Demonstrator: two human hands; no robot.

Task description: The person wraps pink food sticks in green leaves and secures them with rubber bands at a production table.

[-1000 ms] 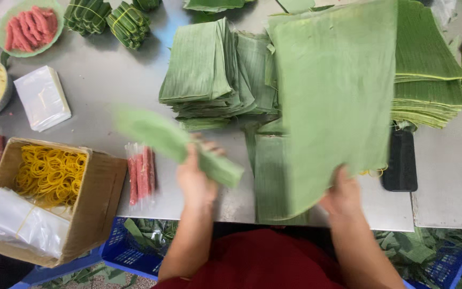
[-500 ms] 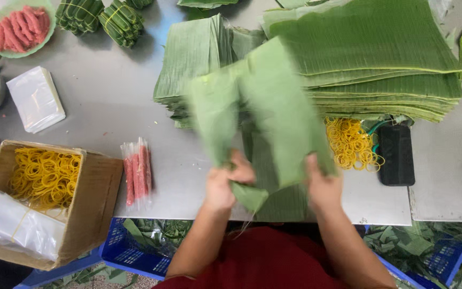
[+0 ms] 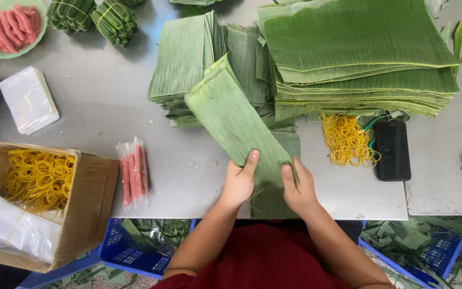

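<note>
1. Green and ribbed, a long leaf strip lies slanted across the metal tabletop, its far end resting on a leaf pile and its near end at the front edge. Half a second ago the same strip was lifted and folded in the air; now it is spread flat.
2. The left hand pinches the strip's near end, thumb on top and fingers beneath. The right hand presses on it just beside, fingers curled over the leaf edge. The two hands sit close together but apart.
3. Going by that change, the piece has moved from being picked up to being laid down, so it is steadier and easier to work flat.
4. Under the near end a second leaf piece reaches the front edge.
5. Behind stand a stack of narrow leaves and, toward the far right corner, a taller stack of wide leaves.
6. A heap of yellow rubber bands and a black phone lie right of the hands, near the right edge.
7. Left of the hands is bare metal, then wrapped pink sausages and a cardboard box of bands overhanging the front left corner.
8. Open room is mainly that bare patch on the left; the right side is crowded.
</note>
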